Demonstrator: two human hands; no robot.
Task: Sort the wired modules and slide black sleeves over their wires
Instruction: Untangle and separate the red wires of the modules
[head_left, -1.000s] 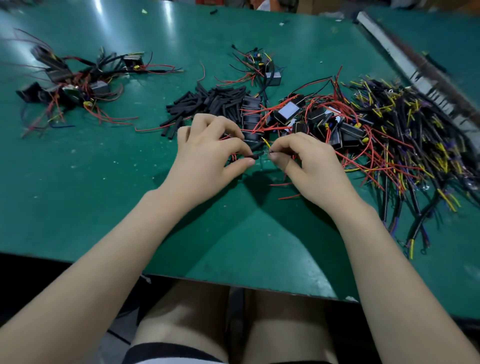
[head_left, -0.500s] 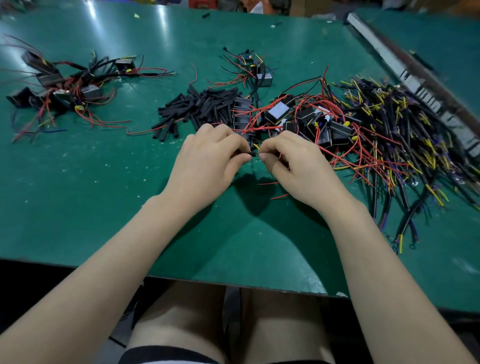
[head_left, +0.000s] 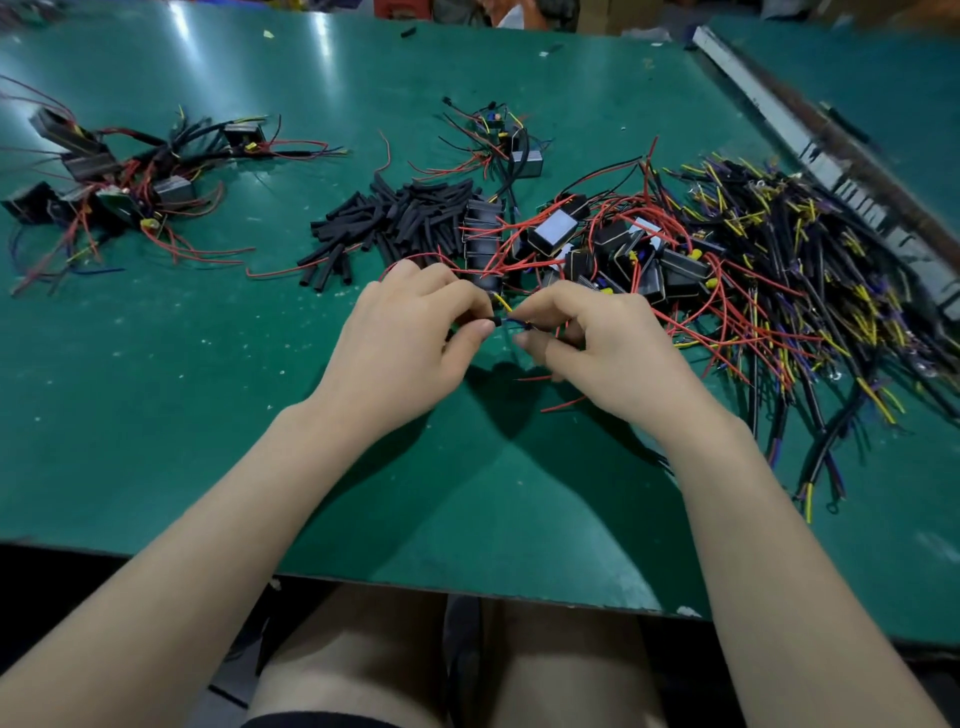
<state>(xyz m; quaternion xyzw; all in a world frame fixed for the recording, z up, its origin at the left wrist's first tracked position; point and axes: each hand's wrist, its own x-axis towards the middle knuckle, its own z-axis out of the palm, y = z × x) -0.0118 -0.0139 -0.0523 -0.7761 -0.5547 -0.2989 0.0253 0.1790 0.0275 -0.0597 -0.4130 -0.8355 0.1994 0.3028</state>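
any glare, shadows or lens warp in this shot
Head view: white glare streaks on the green table at the far edge; the left hand and right hand cast dark shadows toward the camera; wide-angle lens bends the table edges; corners are blurred.

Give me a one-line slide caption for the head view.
Left hand pinches a black sleeve and right hand pinches thin wires above the green table.

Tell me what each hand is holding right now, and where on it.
The left hand pinches a short black sleeve near its end. The right hand pinches thin wires close to their tips, just short of the sleeve's opening.
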